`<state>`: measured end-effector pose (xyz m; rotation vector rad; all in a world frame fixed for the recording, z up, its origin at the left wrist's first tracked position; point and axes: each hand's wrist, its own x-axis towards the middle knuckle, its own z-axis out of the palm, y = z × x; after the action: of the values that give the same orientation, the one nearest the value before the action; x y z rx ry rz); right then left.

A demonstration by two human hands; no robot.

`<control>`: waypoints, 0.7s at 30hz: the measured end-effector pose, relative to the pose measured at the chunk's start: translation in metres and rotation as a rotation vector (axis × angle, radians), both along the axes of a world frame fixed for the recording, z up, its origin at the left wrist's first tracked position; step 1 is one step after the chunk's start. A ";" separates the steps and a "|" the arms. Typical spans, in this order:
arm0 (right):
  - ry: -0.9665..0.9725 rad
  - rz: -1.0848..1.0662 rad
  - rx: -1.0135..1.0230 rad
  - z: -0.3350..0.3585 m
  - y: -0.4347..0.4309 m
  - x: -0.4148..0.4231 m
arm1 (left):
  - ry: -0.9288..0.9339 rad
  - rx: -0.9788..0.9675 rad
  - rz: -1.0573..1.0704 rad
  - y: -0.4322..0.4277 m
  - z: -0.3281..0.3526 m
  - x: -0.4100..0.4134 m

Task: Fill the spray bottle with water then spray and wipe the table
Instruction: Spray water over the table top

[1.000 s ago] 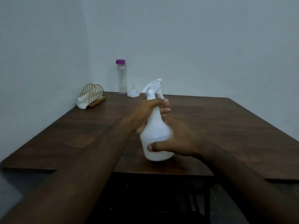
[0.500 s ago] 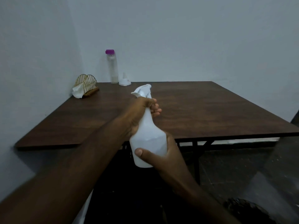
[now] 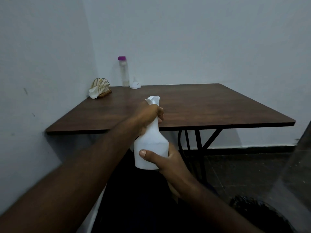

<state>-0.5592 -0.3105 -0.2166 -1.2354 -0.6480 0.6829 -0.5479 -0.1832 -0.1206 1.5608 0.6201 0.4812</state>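
Table (image 3: 202, 106) with napkin holder (image 3: 101, 88), bottle (image 3: 124, 73), funnel (image 3: 135, 84)

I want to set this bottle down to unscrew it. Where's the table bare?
The dark brown wooden table is bare across its near edge, middle and whole right side. Only the far left corner is crowded: gold wire napkin holder, tall clear purple-capped bottle, small white funnel-shaped piece.

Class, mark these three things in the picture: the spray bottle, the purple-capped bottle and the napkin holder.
spray bottle (image 3: 151, 143): head view, on the white body, below the neck.
purple-capped bottle (image 3: 124, 74): head view, on the clear body under the cap.
napkin holder (image 3: 101, 87): head view, on the gold wire arches.
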 end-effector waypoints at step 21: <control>0.083 -0.029 -0.034 -0.015 -0.010 -0.016 | 0.032 0.063 -0.031 -0.011 -0.020 0.004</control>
<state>-0.5752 -0.3200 -0.2318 -1.2387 -0.5506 0.7195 -0.5442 -0.1945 -0.1403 1.6384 0.6087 0.4573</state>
